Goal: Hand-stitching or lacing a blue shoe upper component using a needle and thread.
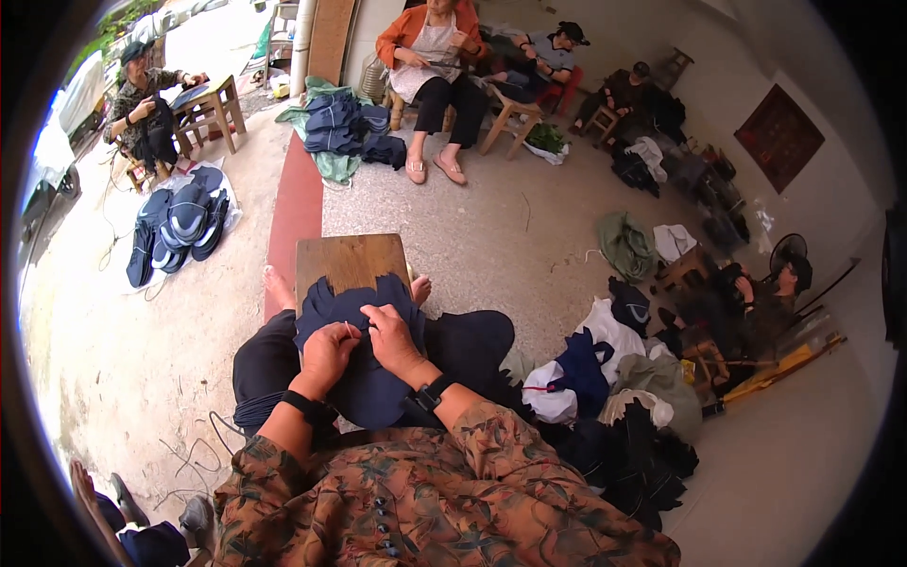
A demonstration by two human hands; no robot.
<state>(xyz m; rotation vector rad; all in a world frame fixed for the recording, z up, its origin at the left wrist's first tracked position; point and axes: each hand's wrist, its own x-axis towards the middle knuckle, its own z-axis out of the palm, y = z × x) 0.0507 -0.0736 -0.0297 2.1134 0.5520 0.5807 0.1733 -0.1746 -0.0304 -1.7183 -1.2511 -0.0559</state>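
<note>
Dark navy cloth pieces [373, 397] with jagged edges lie over my lap and the near part of a wooden bench [345, 260]. My left hand [328, 357] is closed, its fingertips pinching the cloth; a small pinkish bit shows at the thumb. Close beside it on the right, my right hand [394, 342] is bent over the same cloth, its thumb and forefinger drawn together on it. Whether a needle or thread is between the fingers is too small to tell. More dark cloth [472, 345] drapes over my right thigh.
Heaped cloth [614, 350] in white, navy and green lies on the floor to my right. Stacked dark cap-like pieces [184, 217] rest on a sheet at the left. Bundled navy cloth [345, 123] sits ahead. Several people sit around, one at a wooden table [213, 109].
</note>
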